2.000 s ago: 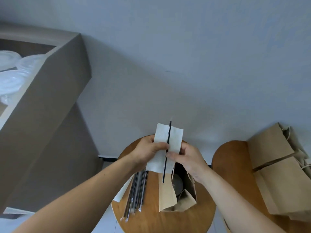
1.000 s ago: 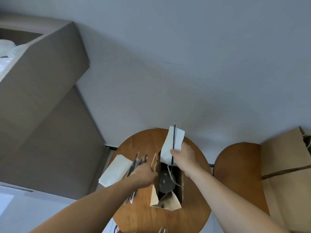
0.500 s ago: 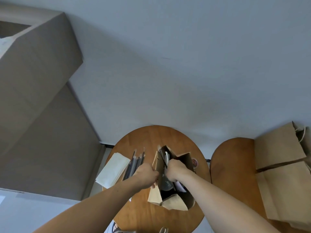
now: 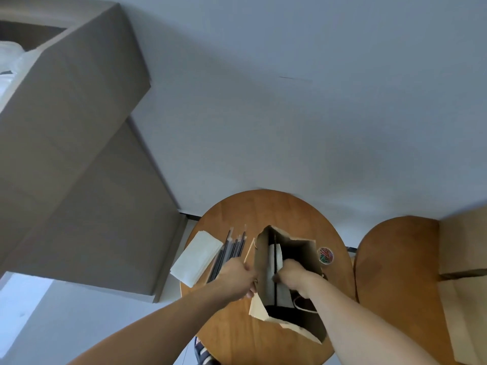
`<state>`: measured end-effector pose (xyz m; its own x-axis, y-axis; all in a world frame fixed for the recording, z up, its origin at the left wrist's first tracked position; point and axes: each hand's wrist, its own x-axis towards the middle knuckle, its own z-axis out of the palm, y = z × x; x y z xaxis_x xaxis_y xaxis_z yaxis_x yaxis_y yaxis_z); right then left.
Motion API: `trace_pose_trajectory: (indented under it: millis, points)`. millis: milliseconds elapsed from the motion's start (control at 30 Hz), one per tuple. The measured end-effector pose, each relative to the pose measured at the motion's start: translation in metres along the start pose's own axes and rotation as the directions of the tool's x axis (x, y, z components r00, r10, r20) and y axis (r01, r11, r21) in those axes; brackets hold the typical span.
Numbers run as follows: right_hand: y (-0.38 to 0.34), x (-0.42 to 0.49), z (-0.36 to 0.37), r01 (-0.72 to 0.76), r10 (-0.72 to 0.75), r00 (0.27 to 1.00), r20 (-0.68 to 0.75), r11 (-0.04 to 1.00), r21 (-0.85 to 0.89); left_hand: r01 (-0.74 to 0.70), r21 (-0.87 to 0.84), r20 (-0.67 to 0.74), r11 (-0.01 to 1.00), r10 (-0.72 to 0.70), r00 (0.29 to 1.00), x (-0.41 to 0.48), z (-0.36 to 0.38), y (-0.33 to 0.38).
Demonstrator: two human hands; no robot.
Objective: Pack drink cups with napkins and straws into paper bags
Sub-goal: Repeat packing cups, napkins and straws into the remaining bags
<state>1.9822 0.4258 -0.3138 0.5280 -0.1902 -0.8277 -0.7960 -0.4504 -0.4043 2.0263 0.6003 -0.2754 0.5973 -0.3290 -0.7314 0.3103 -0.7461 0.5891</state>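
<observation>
1. Straw (image 4: 275, 293) and napkin (image 4: 271, 259): inside the open paper bag (image 4: 300, 248), against its left wall, with the straw's long axis pointing toward the bag's bottom.
2. My right hand (image 4: 295, 275): in the bag's mouth, fingers (image 4: 276, 279) pinching both. I judge the drop lies straight down.
3. My left hand (image 4: 237, 275): gripping the bag's left rim, on the desk (image 4: 263, 206).

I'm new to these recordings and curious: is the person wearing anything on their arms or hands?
Nothing that shows. The left hand and right hand are bare: no gloves, rings or watch in view. The left forearm and right forearm are bare too, with no sleeve in view.
</observation>
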Motion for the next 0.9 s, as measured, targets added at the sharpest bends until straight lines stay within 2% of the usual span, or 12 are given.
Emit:
trace_pose_trajectory:
  millis: [67,133,333,533,700,900]
  points:
    - [-0.003,0.005,0.007,0.003,-0.004,1.0,0.004,0.993,0.115,-0.007,-0.009,-0.007,1.0,0.007,1.0,-0.003,0.002,-0.001]
    - [-0.003,0.01,0.014,-0.018,0.019,1.0,-0.008,0.991,0.13,-0.015,0.001,-0.02,1.0,0.015,1.0,-0.006,0.0,0.0]
    - [0.003,0.025,0.02,-0.055,0.039,0.991,-0.126,0.99,-0.129,-0.014,0.048,-0.081,0.999,0.018,0.997,-0.009,-0.002,0.004]
    - [0.011,0.03,0.026,-0.023,-0.021,0.979,-0.202,0.977,-0.21,-0.003,0.104,-0.122,0.995,0.016,0.992,-0.008,-0.001,0.002]
    - [0.014,0.021,0.027,-0.026,-0.075,0.936,-0.344,0.96,-0.28,-0.005,0.131,-0.117,0.991,0.021,0.993,-0.01,-0.001,0.0]
    - [0.014,0.005,0.021,-0.064,-0.084,0.936,-0.341,0.914,-0.4,-0.031,0.166,-0.102,0.986,0.049,0.994,-0.007,0.001,0.004]
